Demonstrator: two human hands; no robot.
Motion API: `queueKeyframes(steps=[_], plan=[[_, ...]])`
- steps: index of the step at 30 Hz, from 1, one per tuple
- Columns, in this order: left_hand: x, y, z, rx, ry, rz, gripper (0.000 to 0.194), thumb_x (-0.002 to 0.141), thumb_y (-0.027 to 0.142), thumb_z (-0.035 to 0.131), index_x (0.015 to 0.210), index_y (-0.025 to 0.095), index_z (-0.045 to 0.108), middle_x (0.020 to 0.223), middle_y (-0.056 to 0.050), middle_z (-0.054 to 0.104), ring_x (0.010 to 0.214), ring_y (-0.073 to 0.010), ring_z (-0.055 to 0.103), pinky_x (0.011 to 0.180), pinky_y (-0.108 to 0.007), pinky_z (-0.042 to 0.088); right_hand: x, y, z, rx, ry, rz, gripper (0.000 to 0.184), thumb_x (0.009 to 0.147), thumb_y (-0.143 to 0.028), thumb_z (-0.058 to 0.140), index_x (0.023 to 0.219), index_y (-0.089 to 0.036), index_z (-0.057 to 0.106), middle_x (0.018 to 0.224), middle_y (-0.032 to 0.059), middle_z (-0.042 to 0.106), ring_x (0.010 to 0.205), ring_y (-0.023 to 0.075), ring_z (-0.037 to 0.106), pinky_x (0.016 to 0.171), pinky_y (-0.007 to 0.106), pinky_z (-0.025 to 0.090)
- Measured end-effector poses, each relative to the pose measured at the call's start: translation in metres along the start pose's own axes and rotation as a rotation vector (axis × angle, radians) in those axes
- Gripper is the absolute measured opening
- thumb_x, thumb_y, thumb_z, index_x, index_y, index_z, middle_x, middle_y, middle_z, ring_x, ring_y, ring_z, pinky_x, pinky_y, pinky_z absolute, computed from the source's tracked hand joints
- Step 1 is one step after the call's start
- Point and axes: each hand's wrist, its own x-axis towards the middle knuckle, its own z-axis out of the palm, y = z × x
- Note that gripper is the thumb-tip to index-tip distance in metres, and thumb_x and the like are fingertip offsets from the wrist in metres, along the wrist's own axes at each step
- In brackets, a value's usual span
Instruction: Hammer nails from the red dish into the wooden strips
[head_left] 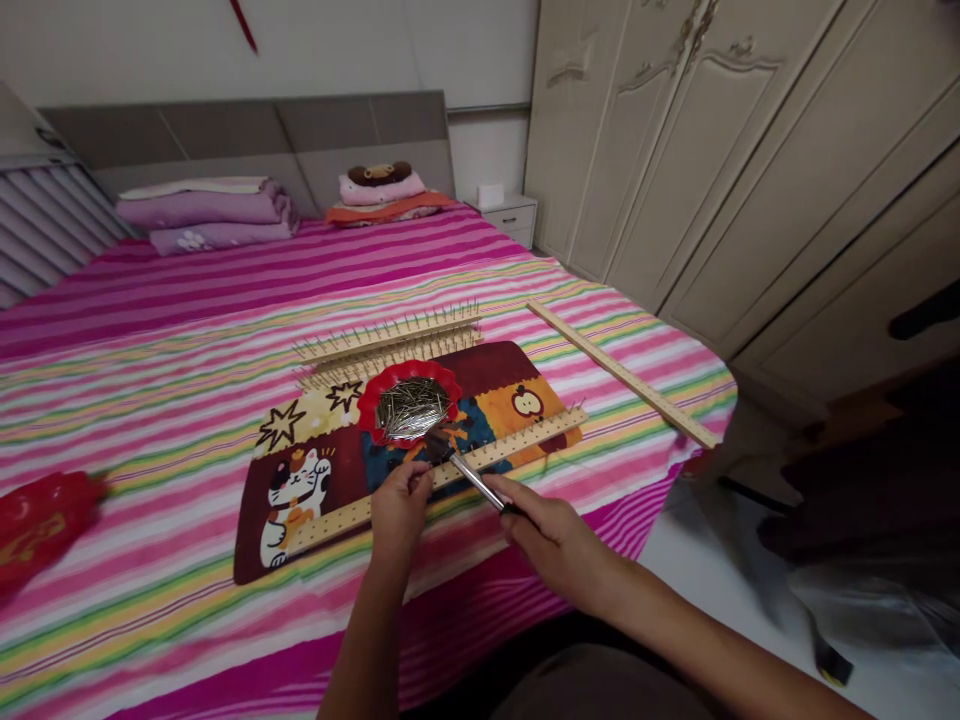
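My right hand [555,535] grips the dark end of a hammer [478,482] with a shiny metal shaft. Its dark head hangs over a perforated wooden strip [337,518], close to my left fingers. Against the strip's near side, my left hand [401,505] has thumb and fingertips pinched together; anything between them is too small to make out. Thin nails stand up from the right part of this strip, while its left part shows bare holes. Just beyond the hammer head, a red scalloped bowl [367,415] holds a pile of loose nails [416,408].
Beneath lies a cartoon-patterned mat [341,455] on the striped bed [165,450]. Two nail-studded strips [390,338] rest behind the bowl. Another wooden strip [622,375] lies near the bed's right edge. A red object [45,520] is at far left, folded bedding [210,215] behind.
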Motion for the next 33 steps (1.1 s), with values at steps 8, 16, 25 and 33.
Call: queueKeyframes(steps=[8,16,25,33], plan=[[-0.002,-0.006,0.001,0.005,-0.004,0.029,0.022,0.068,0.041,0.055,0.071,0.021,0.065,0.053,0.003,0.054,0.053,-0.0137,0.049,0.055,-0.025,0.037,0.013,-0.001,0.004,-0.015,-0.05,-0.01,0.052,0.085,-0.013,0.039,0.136,-0.022,0.051,0.089,0.0022,0.063,0.065,0.014,0.05,0.063,0.025,0.043],[0.001,-0.005,-0.002,0.023,-0.044,-0.038,0.023,0.067,0.039,0.056,0.078,0.021,0.067,0.062,0.0,0.063,0.062,-0.0169,0.059,0.061,-0.027,0.043,-0.015,0.006,-0.017,0.128,0.075,0.103,0.049,0.089,-0.027,0.041,0.136,-0.014,0.049,0.059,-0.0062,0.036,0.05,0.0108,0.03,0.048,0.023,0.027],[0.051,0.028,-0.022,0.38,0.108,0.141,0.02,0.076,0.029,0.054,0.086,0.022,0.07,0.091,-0.004,0.071,0.079,-0.0179,0.062,0.075,-0.028,0.045,-0.043,0.037,-0.033,0.33,0.247,0.301,0.053,0.088,-0.036,0.049,0.137,-0.017,0.049,0.065,-0.0033,0.046,0.056,0.0118,0.04,0.048,0.022,0.031],[0.092,0.056,0.017,0.624,-0.155,0.16,0.019,0.076,0.024,0.059,0.088,0.024,0.074,0.099,-0.004,0.071,0.089,-0.0179,0.063,0.079,-0.026,0.043,-0.045,0.038,-0.035,0.268,0.294,0.319,0.055,0.086,-0.038,0.05,0.137,-0.017,0.05,0.065,-0.0035,0.044,0.054,0.0114,0.036,0.046,0.022,0.03]])
